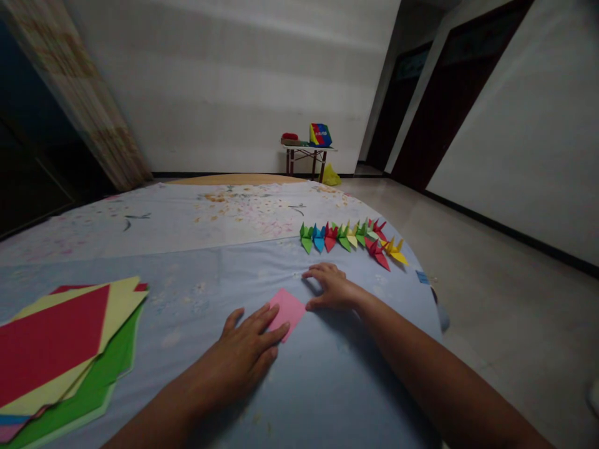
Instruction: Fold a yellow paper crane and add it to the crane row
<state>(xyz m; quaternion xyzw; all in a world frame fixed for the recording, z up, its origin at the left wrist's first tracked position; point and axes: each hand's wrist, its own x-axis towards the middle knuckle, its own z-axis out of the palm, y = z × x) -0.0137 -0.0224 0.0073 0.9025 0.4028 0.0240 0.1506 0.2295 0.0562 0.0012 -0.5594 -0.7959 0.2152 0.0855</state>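
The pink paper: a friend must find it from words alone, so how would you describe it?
On the blue cloth of the round table, look near the front edge, between the left hand and right hand. The pink paper lies flat there under the fingertips, unlike the folded cranes behind it.

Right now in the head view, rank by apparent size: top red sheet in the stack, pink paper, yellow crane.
1. Top red sheet, largest, though it lies nearest the camera, which inflates it.
2. Pink paper, pressed flat under both hands.
3. Yellow crane, smallest, farthest back in the row.
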